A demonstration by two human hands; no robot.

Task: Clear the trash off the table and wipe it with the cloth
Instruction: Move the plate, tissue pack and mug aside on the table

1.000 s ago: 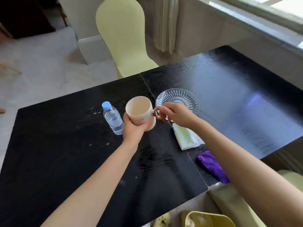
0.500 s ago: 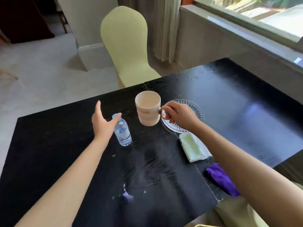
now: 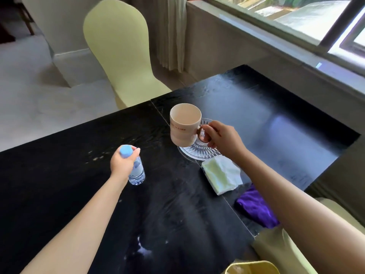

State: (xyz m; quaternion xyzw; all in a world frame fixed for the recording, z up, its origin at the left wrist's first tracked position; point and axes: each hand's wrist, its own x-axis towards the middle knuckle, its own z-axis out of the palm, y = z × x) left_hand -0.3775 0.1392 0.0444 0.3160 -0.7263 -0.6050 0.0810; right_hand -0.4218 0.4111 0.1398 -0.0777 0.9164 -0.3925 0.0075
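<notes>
My right hand [image 3: 223,138] holds a cream mug [image 3: 184,125] by its handle, lifted just above a clear glass plate [image 3: 199,152] on the black table [image 3: 59,175]. My left hand [image 3: 122,164] grips the neck of a small water bottle [image 3: 137,172] with a blue cap, standing left of the mug. A pale green folded cloth [image 3: 222,176] lies in front of the plate. A purple cloth [image 3: 255,208] sits at the table's near right edge, partly under my right arm. White smears and crumbs [image 3: 145,251] mark the tabletop near me.
A pale green chair [image 3: 122,56] stands at the far side of the table. A window ledge [image 3: 276,46] runs along the right. Part of a yellow bin [image 3: 252,267] and another chair seat [image 3: 276,248] show at the near right edge.
My left hand let go of the mug, moved left and closed around the bottle's neck. The right hand kept the mug by its handle, over the plate. The camera tilted up.
</notes>
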